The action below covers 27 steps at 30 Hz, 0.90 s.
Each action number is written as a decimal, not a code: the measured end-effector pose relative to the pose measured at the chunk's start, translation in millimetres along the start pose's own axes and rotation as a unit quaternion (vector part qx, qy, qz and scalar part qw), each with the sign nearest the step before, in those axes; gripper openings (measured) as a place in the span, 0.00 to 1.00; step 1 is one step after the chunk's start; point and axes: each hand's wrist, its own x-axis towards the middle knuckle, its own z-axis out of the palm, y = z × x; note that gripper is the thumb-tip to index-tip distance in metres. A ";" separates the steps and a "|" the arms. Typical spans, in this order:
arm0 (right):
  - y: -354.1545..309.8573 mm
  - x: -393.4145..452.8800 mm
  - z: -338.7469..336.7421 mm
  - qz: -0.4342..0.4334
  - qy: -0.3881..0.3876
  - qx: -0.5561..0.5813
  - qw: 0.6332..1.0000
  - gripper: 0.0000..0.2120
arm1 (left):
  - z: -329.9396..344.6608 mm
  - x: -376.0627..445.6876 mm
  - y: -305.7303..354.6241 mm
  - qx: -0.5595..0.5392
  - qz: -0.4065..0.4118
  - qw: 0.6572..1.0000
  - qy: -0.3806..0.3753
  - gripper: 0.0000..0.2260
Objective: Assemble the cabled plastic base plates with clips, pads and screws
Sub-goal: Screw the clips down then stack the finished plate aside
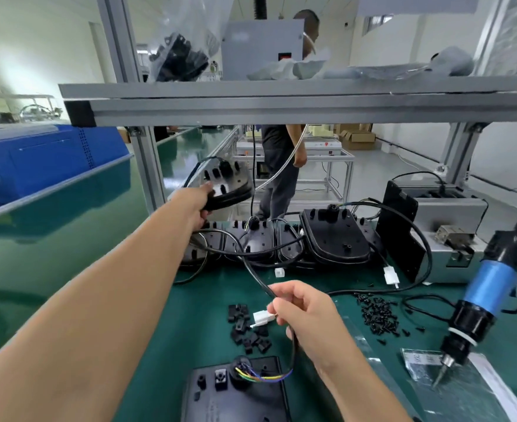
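Green bench mat (190, 336) under aluminium shelf (281, 102)

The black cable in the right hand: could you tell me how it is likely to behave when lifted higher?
The black cable will probably stay floppy, since it already sags and curves between the right hand and the base plate. The white connector at its end may dangle and swing. Its loops over the stacked plates could snag.
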 end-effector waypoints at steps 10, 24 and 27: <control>-10.6 -4.4 1.5 -0.007 -0.072 -0.045 0.996 0.08 | 9.9 7.5 -26.0 0.209 0.037 0.977 -0.015 0.17; -6.4 -4.9 -4.2 -0.005 -0.040 -0.118 0.992 0.09 | -25.0 -36.4 -25.7 0.379 0.289 0.876 0.074 0.13; -8.6 -4.6 -3.2 -0.011 -0.027 -0.126 0.992 0.09 | -62.1 -38.0 -53.3 0.379 0.217 0.896 0.085 0.09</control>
